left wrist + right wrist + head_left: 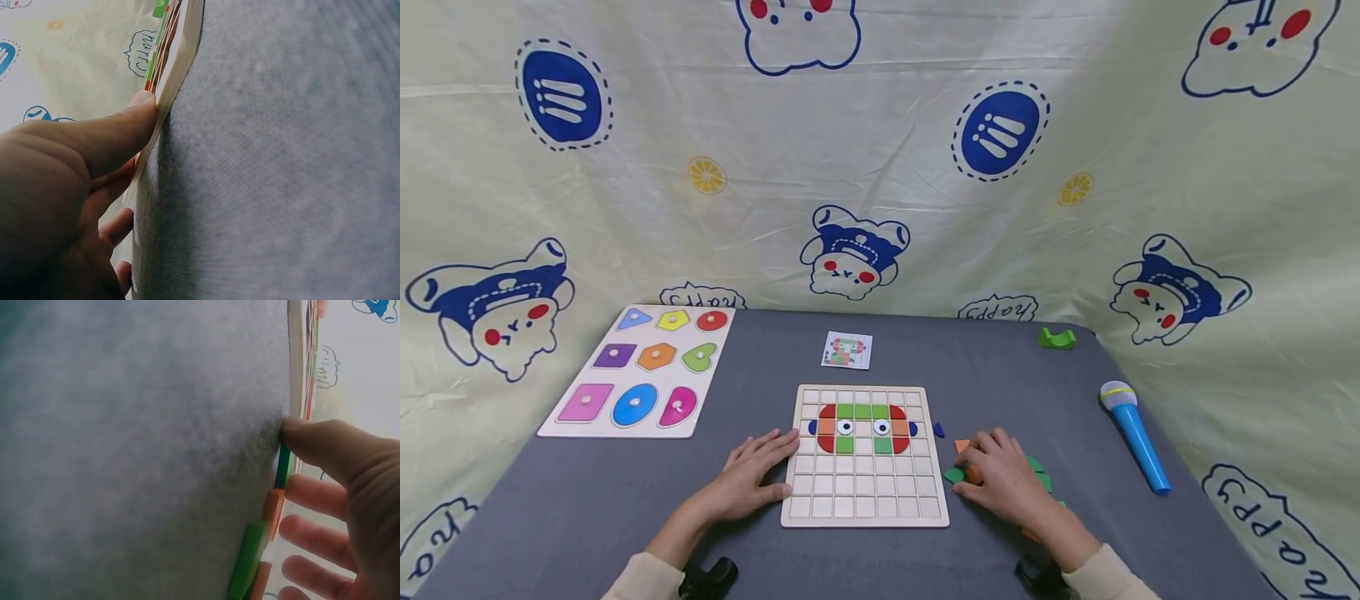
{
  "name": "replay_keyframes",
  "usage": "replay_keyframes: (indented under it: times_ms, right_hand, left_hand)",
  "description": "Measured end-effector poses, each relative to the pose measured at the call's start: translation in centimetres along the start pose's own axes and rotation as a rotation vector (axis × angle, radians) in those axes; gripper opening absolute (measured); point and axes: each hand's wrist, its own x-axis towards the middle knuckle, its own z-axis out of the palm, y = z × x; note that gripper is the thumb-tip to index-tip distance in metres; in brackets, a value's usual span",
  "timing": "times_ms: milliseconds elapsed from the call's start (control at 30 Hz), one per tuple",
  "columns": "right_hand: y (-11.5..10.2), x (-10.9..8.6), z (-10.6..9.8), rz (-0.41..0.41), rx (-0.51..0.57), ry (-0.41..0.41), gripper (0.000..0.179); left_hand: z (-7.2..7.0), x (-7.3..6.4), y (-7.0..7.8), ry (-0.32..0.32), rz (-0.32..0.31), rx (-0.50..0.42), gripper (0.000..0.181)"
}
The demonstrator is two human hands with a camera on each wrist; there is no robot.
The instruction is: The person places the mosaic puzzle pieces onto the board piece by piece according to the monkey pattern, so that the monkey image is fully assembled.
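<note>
A pale wooden grid board (865,515) lies flat on the grey table, bearing a face-like pattern of red, green, orange and blue pieces with two eyes. My left hand (748,479) rests against the board's left edge, its thumb and fingertips touching the rim. To the right of the board, my right hand (1009,482) reaches down over loose pieces. Near its thumb and index finger lie a green piece (953,475) and an orange piece (973,475). In the right wrist view, its spread fingers are beside the green piece (283,465) and other orange and green ones.
A small pattern card (847,350) lies behind the grid board. At the left is a white shape puzzle board (706,417). On the right lie a blue toy microphone (1138,442) and a green curved block (1057,338). A dark blue piece (938,430) sits just right of the grid board.
</note>
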Motion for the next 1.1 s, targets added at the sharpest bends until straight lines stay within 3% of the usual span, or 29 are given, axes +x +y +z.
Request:
replay_keyframes:
  times_ms: [333,567,833,1100]
  right_hand:
    - [0.4,-0.1,0.1,0.034,-0.018,-0.004,0.026]
    - [0.0,0.1,-0.3,-0.01,0.04,0.075,0.025]
    - [-3.3,2.1,-1.2,-0.059,0.134,0.086,0.024]
    - [-7.7,4.7,-0.1,-0.195,0.154,0.153,0.02]
  left_hand:
    - [-0.1,0.0,0.1,0.001,0.004,0.005,0.066]
    - [0.0,0.0,0.1,-0.004,0.001,0.0,0.066]
    - [0.0,-0.1,0.2,0.004,-0.007,0.002,0.066]
    - [-0.1,-0.1,0.4,0.005,-0.012,0.0,0.066]
